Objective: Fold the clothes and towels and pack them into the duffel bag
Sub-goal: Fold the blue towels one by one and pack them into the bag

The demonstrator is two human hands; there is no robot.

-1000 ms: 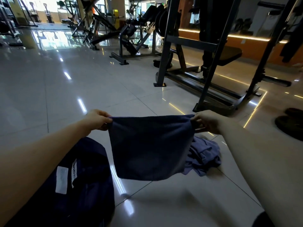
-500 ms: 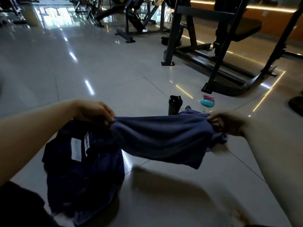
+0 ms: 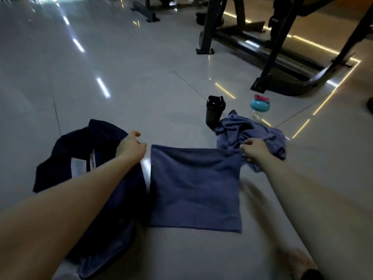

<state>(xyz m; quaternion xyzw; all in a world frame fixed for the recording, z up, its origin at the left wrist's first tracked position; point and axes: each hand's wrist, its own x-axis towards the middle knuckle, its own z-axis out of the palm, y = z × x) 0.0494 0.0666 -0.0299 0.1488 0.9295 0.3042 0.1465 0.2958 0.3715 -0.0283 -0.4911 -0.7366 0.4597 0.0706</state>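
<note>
A blue-grey folded towel (image 3: 194,188) lies flat on the tiled floor in front of me. My right hand (image 3: 253,153) pinches its far right corner. My left hand (image 3: 131,147) hovers just off the far left corner, fingers loosely apart, with a strip of floor showing between hand and cloth. The dark navy duffel bag (image 3: 80,142) lies open on the left under my left forearm, showing a white label and some blue cloth (image 3: 109,253) inside at its near end. A crumpled blue garment (image 3: 254,128) sits heaped behind my right hand.
A black shaker bottle (image 3: 215,111) and a teal bottle with a pink lid (image 3: 260,106) stand beyond the garment. Dark gym machine frames (image 3: 280,49) fill the far right. A bare foot (image 3: 298,261) shows at the bottom right.
The towel, held up stretched between both hands before, has come down flat onto the floor. My left hand has come off its corner. The view has tilted downward.
</note>
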